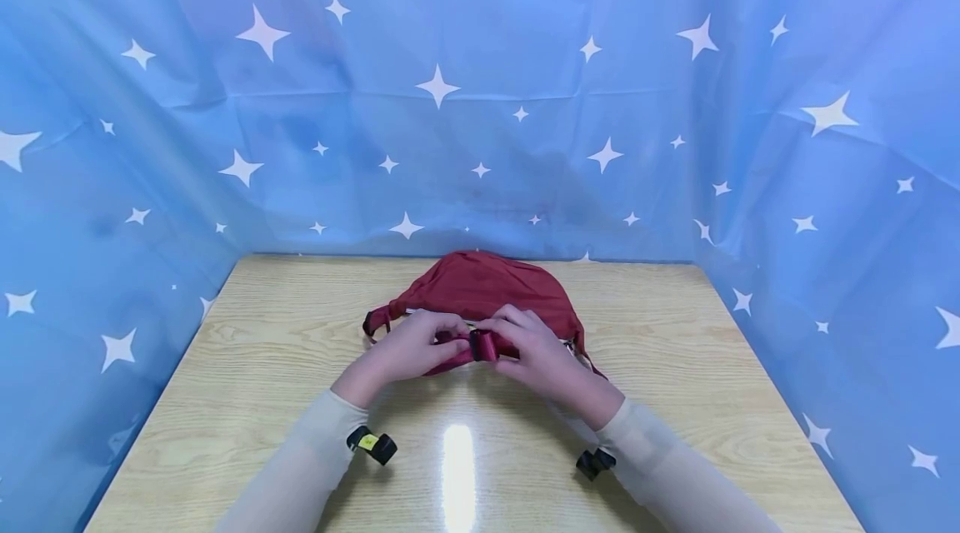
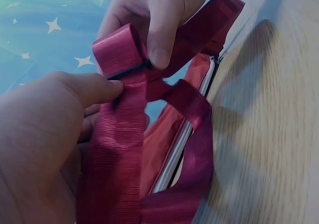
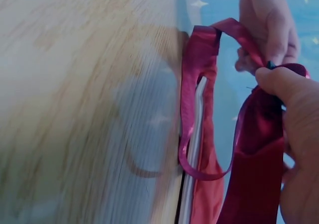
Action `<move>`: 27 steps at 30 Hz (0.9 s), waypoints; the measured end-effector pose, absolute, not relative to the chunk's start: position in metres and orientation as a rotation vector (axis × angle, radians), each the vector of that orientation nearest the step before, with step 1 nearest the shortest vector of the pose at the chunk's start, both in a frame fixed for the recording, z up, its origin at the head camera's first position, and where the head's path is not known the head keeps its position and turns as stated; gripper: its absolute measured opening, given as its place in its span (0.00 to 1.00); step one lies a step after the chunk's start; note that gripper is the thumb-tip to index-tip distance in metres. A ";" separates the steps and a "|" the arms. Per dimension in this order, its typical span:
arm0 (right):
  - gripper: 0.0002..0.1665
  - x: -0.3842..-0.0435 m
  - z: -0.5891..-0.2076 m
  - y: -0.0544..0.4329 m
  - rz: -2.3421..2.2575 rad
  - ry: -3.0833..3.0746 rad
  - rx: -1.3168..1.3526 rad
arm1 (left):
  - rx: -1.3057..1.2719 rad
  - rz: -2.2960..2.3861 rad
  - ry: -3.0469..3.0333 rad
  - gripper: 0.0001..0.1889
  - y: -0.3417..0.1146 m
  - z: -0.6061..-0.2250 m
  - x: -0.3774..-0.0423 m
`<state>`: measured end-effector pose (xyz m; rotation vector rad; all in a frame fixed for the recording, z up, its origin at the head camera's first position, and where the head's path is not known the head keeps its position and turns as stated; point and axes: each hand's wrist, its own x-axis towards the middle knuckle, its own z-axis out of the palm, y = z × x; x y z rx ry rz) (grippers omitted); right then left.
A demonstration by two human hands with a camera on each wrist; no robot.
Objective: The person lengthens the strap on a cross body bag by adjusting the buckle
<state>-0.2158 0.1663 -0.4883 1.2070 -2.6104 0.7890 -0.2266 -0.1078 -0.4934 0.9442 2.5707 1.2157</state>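
A dark red waist bag [image 1: 495,283] lies at the far side of the table, its pale zip facing me. Its red webbing strap [image 2: 119,149] is raised in front of it and threaded through a black strap slider [image 1: 477,345]. My left hand [image 1: 408,347] pinches the strap at the slider, thumb on top. From the other side, my right hand [image 1: 543,358] pinches the webbing where it loops beside the slider. In the right wrist view the strap's slack [image 3: 207,175] hangs in a curve before the bag. Some fingers are hidden behind the webbing.
The wood-grain table [image 1: 300,300] carries a bright glare streak near its front. Blue cloth [image 1: 525,141] with white stars encloses the back and both sides. A small black device [image 1: 371,444] is worn at the left wrist, another [image 1: 596,463] at the right.
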 end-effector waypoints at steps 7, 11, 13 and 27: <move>0.31 -0.216 -0.487 0.170 0.786 -2.632 1.192 | 0.837 1.155 2.668 0.07 -0.126 -0.497 -0.224; 0.31 -0.216 -0.488 0.171 0.805 -2.632 1.189 | 0.838 1.135 2.696 0.02 -0.129 -0.500 -0.225; 0.31 -0.216 -0.488 0.171 0.817 -2.623 1.192 | 0.857 1.134 2.702 0.02 -0.128 -0.500 -0.225; 0.34 -0.216 -0.490 0.165 0.841 -2.576 1.232 | 0.963 1.194 2.674 0.03 -0.104 -0.491 -0.226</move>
